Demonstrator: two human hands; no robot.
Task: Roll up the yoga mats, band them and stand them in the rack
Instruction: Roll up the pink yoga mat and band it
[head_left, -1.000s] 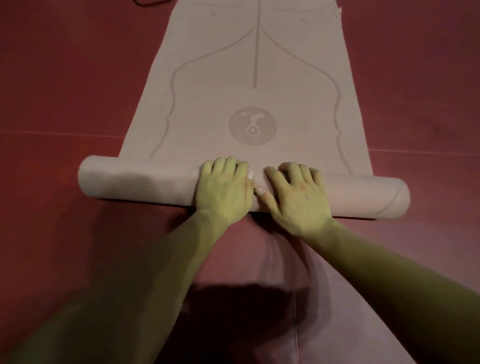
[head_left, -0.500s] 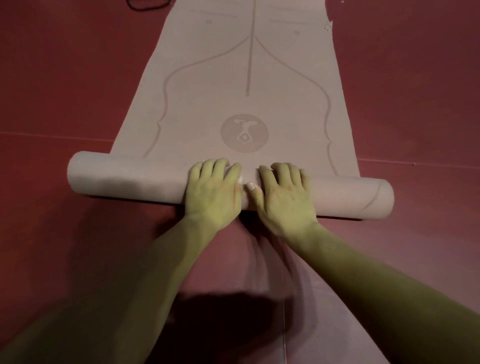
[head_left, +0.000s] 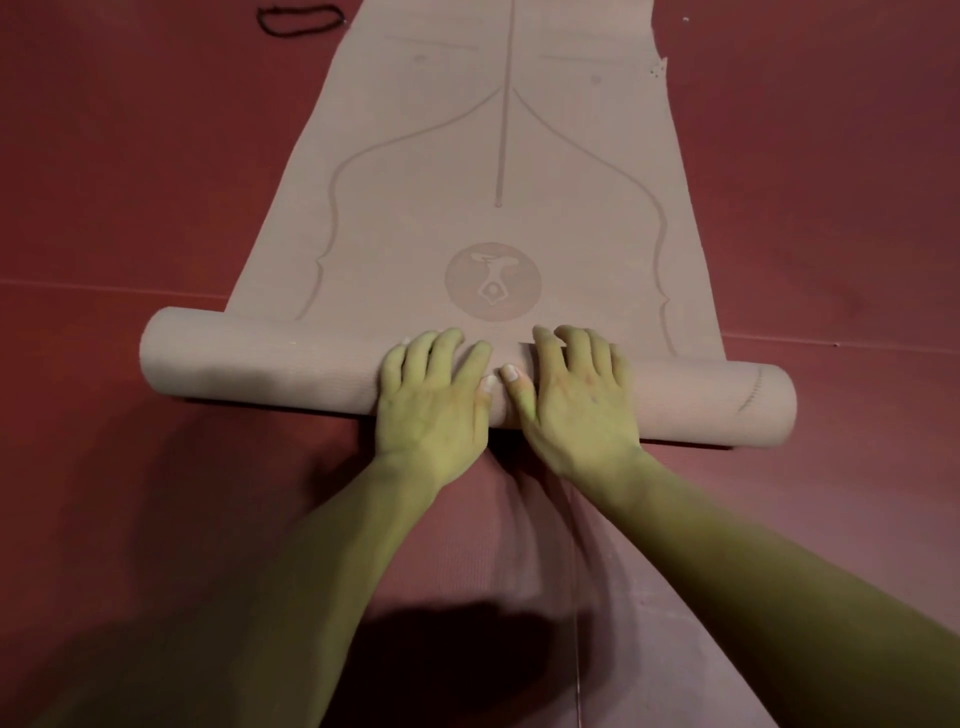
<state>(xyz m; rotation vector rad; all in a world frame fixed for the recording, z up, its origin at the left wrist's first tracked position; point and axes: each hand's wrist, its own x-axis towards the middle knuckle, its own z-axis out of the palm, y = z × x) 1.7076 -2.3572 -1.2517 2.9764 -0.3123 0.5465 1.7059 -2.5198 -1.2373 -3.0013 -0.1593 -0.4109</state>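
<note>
Head view: your left hand (head_left: 431, 402) and right hand (head_left: 574, 402) press open-fingered, grasping nothing, on the half-rolled yoga mat (head_left: 260, 364); push evenly so its ends wind flush.

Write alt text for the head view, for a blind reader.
The left hand and right hand press side by side on the middle of a partly rolled yoga mat on a red floor. A black loop lies by its far left edge.
</note>
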